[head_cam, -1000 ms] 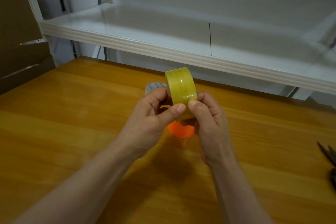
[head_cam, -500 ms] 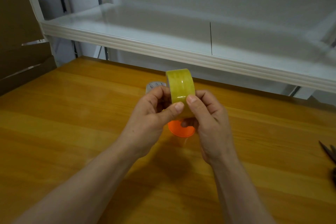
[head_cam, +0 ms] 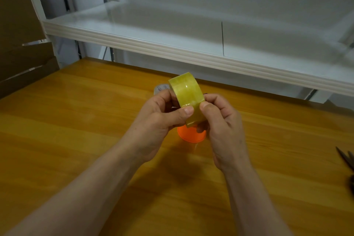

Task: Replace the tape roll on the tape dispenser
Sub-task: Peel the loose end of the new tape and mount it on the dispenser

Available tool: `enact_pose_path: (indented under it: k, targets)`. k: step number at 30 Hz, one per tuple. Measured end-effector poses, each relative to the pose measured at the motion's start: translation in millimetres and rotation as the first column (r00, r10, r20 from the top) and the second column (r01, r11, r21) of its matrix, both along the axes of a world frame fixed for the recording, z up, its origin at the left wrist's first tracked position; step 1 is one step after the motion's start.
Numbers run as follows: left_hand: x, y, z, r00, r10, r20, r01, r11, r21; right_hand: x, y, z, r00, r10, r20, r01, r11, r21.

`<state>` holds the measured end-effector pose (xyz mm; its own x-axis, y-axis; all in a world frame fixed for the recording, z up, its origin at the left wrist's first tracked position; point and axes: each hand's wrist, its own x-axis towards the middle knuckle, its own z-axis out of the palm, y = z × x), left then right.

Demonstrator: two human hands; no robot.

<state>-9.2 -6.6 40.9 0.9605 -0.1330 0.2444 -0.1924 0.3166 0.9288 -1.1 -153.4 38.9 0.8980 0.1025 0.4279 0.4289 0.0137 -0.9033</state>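
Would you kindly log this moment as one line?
left hand: holds tape roll | right hand: thumb at tape edge | orange dispenser part: beneath roll | scissors: table's right edge

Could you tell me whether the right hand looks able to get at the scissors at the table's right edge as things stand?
Probably not yet: the right hand and the left hand both pinch the tape roll. The table toward the scissors is bare.

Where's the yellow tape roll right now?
In the head view, the yellow tape roll is at centre frame, held upright above the wooden table between the left hand and right hand, just above an orange part.
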Motion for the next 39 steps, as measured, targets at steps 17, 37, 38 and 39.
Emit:
enact_pose_path:
  k: [17,37,38,39]
  targets:
    - [2.1,31.6,9.7,0.989,-0.042,0.144,-0.043,0.841,0.540,-1.8,-4.5,3.0,0.998,-0.021,0.052,0.031,0.977,-0.210]
    - [-0.5,5.9,4.3,0.997,0.078,-0.003,-0.078,0.997,-0.004,-6.1,-1.0,9.0,0.996,0.083,-0.021,-0.084,0.996,-0.009]
    - [-0.3,5.4,3.2,0.995,0.104,0.004,-0.104,0.994,0.012,-6.8,-1.1,10.1,0.996,0.087,-0.016,-0.087,0.996,-0.016]
    - [-0.6,4.5,2.0,0.989,0.147,0.020,-0.148,0.988,0.038,-7.2,-0.6,10.1,0.996,0.087,-0.023,-0.087,0.996,-0.014]
